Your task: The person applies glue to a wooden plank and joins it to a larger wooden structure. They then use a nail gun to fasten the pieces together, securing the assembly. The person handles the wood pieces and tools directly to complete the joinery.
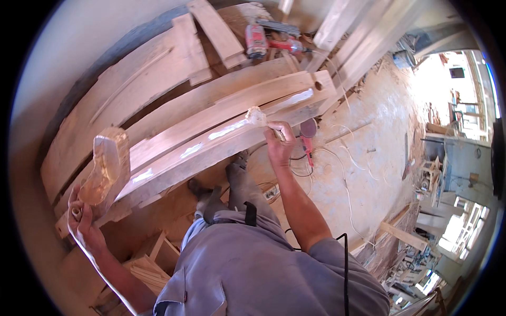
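My left hand (87,226) grips a cut-open, see-through plastic container (112,163), crusted yellowish along its rim and walls. The container hangs over the left end of a long wooden beam (174,163). Closed around a short handle, my right hand (279,141) holds a glue applicator whose lumpy, whitish head (256,116) rests at the beam's upper face; whether it is a brush I cannot tell. White streaks of what looks like glue (226,130) lie broken up along that face, both left and right of the applicator.
Planks (142,68) and more boards lie beyond the beam. A red nail gun (258,42) sits at the far end. A red sander (308,134) and white cords (342,168) are on the floor to the right. Wood pieces (153,268) are stacked at lower left.
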The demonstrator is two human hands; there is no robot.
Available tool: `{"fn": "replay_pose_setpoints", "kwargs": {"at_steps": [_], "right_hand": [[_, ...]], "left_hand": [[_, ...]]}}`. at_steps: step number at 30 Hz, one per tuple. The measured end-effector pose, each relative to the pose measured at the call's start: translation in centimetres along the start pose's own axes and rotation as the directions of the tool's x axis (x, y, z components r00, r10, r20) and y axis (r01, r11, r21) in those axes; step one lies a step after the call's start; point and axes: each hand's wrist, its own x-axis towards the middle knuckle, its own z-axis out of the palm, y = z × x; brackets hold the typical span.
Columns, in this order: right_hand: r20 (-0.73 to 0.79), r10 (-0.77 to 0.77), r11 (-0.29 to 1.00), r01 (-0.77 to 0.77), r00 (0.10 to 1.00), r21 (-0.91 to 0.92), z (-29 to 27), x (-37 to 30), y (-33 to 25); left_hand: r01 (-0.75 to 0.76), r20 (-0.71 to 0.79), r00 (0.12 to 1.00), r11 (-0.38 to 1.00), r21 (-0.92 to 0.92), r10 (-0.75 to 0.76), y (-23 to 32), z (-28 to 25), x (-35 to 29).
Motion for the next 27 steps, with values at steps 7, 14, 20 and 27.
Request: {"fn": "replay_pose_setpoints", "kwargs": {"at_steps": [7, 14, 20, 27], "right_hand": [[0.166, -0.027, 0.999, 0.031, 0.986, -0.027, 7.8, -8.0, -3.8], [0.343, -0.025, 0.998, 0.002, 0.939, 0.069, 17.2, -16.7, -8.0], [0.401, -0.005, 0.994, -0.039, 0.916, 0.100, 17.6, -17.5, -10.2], [0.437, -0.028, 0.999, 0.015, 0.899, 0.034, 19.2, -17.5, -8.8]], "left_hand": [[-0.008, -0.052, 0.999, 0.999, -0.038, 0.006, -2.8, -9.5, -2.1], [0.025, -0.256, 0.966, 0.999, -0.043, -0.035, -7.5, -20.4, -5.6], [0.039, -0.371, 0.926, 0.996, -0.078, -0.065, -8.9, -25.6, -8.3], [0.092, -0.451, 0.885, 0.993, -0.074, -0.115, -7.7, -24.3, -11.0]]}}
